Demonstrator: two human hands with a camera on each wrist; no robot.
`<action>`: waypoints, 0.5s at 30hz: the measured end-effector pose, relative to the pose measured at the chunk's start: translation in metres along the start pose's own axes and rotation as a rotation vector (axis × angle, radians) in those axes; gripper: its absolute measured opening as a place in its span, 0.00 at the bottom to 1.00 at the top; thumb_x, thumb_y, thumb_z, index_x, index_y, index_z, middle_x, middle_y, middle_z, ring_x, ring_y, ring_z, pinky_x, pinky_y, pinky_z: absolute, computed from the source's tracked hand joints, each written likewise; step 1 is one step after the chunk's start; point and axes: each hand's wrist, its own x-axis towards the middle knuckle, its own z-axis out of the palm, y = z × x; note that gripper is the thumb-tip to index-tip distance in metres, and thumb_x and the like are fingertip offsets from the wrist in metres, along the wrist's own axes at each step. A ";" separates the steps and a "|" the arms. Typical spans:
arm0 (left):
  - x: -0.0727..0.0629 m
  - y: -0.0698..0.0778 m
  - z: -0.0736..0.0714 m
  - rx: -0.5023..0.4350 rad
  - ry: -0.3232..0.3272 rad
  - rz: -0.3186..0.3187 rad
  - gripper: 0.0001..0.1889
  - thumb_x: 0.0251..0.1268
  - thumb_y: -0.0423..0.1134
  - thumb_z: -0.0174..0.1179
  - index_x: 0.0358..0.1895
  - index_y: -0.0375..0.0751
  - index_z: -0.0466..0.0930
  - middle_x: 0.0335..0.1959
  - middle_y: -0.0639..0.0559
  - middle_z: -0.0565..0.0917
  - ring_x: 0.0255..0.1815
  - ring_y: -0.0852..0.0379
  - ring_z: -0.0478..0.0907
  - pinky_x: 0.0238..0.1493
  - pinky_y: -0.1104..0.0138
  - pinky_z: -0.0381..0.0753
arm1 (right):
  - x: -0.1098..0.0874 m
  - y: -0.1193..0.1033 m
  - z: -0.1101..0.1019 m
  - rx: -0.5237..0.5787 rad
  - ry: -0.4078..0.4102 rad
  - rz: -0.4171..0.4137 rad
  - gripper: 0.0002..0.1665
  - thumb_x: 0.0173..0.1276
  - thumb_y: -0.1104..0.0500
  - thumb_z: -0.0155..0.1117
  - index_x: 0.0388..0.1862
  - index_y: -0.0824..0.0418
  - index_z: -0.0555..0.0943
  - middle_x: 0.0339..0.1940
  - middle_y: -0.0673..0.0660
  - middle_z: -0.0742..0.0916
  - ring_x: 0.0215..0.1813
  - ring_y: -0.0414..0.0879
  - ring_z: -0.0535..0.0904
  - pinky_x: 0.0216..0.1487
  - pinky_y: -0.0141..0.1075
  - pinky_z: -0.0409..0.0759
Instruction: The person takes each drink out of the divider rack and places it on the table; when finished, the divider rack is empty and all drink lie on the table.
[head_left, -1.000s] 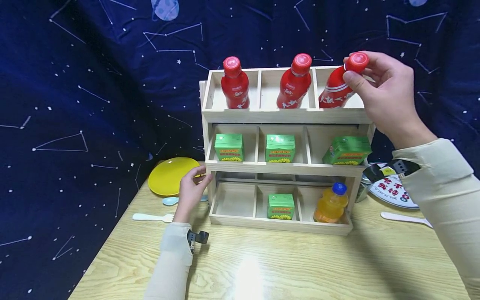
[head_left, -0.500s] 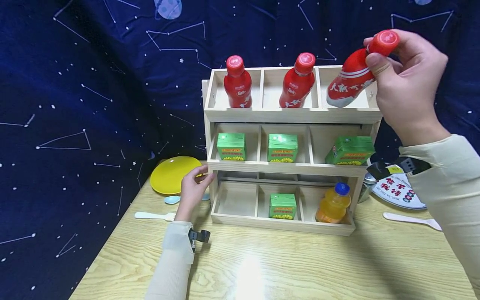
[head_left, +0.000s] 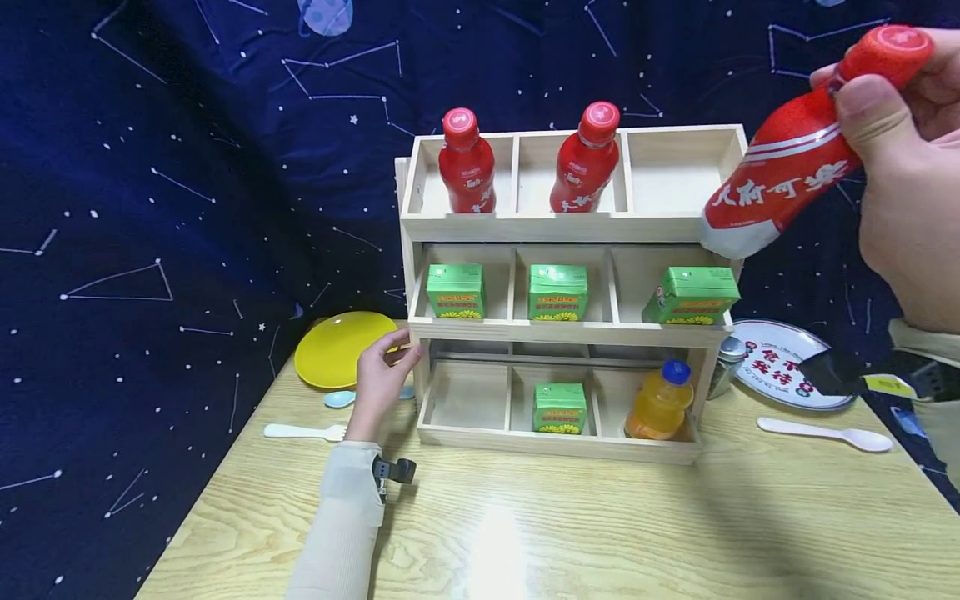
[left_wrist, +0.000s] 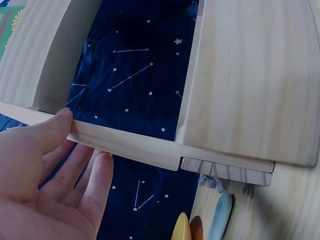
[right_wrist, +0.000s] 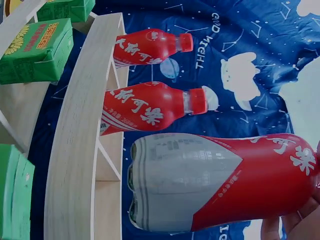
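Note:
My right hand (head_left: 915, 192) grips a red cola bottle (head_left: 787, 171) by its neck, tilted, off the right end of the wooden display rack (head_left: 555, 229). In the right wrist view the bottle's (right_wrist: 200, 182) grey-and-red body spans the foreground, and only fingertips show at the edge. My left hand (head_left: 384, 379) holds the rack's left side post; in the left wrist view the thumb (left_wrist: 55, 130) lies on one side of the wooden strip (left_wrist: 125, 145), fingers behind it. Two similar bottles (head_left: 468, 167) stand in the top tier's left and middle compartments; its right compartment is bare.
Green drink cartons (head_left: 558, 292) sit in the middle tier, another carton (head_left: 559, 408) below. An orange juice bottle (head_left: 660, 404) stands bottom right. A yellow plate (head_left: 341, 350) and white fork (head_left: 303, 432) lie left; a printed plate (head_left: 780, 362), glass jar (head_left: 726, 367) and white spoon (head_left: 825, 433) lie right.
The right hand has lifted the red cola bottle out of the top right compartment and moved it up and to the right, tilting it further. The left hand stays at the rack's post.

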 end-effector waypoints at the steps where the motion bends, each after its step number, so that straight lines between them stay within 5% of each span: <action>1: 0.000 0.000 0.000 0.000 0.003 0.000 0.19 0.64 0.37 0.68 0.58 0.39 0.81 0.54 0.45 0.83 0.52 0.46 0.82 0.52 0.61 0.83 | -0.002 0.003 -0.004 0.028 0.001 0.010 0.24 0.74 0.57 0.57 0.67 0.58 0.73 0.61 0.57 0.82 0.63 0.49 0.75 0.71 0.35 0.65; 6: 0.000 -0.001 0.001 -0.004 0.005 0.001 0.19 0.64 0.37 0.68 0.58 0.39 0.81 0.54 0.45 0.83 0.52 0.46 0.82 0.52 0.62 0.83 | -0.013 0.025 -0.024 0.248 -0.021 0.023 0.22 0.74 0.62 0.58 0.65 0.65 0.73 0.57 0.62 0.82 0.58 0.52 0.74 0.68 0.34 0.65; 15: 0.000 0.001 0.000 0.014 0.003 0.006 0.19 0.64 0.36 0.68 0.58 0.39 0.81 0.54 0.45 0.83 0.52 0.45 0.82 0.52 0.61 0.83 | -0.045 0.053 -0.055 0.330 -0.008 0.097 0.20 0.68 0.63 0.66 0.58 0.66 0.78 0.50 0.60 0.84 0.47 0.48 0.75 0.49 0.26 0.70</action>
